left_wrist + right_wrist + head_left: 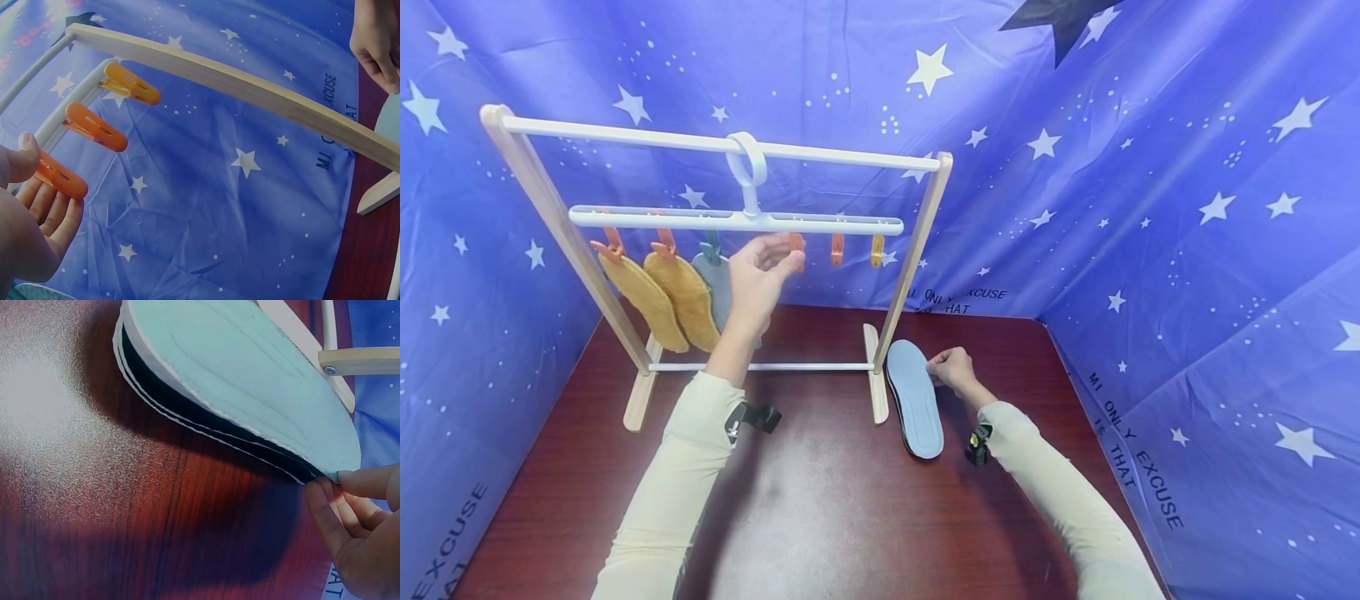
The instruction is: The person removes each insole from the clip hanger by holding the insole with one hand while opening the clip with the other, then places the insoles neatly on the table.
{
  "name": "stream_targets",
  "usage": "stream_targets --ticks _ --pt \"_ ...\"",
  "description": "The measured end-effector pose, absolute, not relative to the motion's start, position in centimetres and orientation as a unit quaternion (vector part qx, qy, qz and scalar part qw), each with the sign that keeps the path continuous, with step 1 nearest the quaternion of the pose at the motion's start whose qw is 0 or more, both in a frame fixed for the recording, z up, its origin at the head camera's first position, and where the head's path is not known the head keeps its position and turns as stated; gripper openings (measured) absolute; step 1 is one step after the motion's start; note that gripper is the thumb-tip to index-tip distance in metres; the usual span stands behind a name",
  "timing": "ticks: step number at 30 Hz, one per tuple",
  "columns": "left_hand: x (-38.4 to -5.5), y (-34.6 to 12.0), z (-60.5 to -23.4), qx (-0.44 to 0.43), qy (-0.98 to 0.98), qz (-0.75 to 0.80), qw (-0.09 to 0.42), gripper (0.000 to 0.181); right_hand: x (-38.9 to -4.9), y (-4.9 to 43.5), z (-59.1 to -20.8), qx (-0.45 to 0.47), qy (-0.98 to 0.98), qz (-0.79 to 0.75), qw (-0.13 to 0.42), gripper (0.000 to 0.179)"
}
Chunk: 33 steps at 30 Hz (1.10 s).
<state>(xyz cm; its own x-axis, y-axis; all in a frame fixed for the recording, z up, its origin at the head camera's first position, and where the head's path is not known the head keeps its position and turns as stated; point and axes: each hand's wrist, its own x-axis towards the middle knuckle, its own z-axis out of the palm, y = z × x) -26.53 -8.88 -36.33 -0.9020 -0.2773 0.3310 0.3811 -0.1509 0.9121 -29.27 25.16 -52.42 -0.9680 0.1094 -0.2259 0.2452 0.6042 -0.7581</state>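
Thumb and fingers of my left hand point(758, 279) pinch an orange clip point(62, 177) that hangs from the white hanger point(670, 218). Two more clips, one orange point(97, 127) and one yellow point(132, 84), hang free beyond it. On the table right of the rack, my right hand point(957, 372) pinches the edge of a light blue insole point(917, 400). Dark and white layers show beneath that insole in the right wrist view. Left along the hanger, two tan insoles point(643, 304) and a grey-blue insole point(715, 279), partly behind my left wrist, hang from clips.
A wooden rack point(912, 258) with a white top bar point(842, 155) carries the hanger by its ring point(752, 162). Its right foot point(877, 392) stands close beside the insole on the dark red table point(820, 500). Blue starred cloth point(1150, 250) surrounds the table.
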Motion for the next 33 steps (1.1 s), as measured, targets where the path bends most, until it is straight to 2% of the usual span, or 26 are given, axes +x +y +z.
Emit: stream_targets --ticks 33 --pt "-26.47 -8.89 -36.36 -0.046 -0.609 -0.762 0.217 0.030 -29.17 25.08 -53.38 0.133 0.881 -0.447 0.076 0.011"
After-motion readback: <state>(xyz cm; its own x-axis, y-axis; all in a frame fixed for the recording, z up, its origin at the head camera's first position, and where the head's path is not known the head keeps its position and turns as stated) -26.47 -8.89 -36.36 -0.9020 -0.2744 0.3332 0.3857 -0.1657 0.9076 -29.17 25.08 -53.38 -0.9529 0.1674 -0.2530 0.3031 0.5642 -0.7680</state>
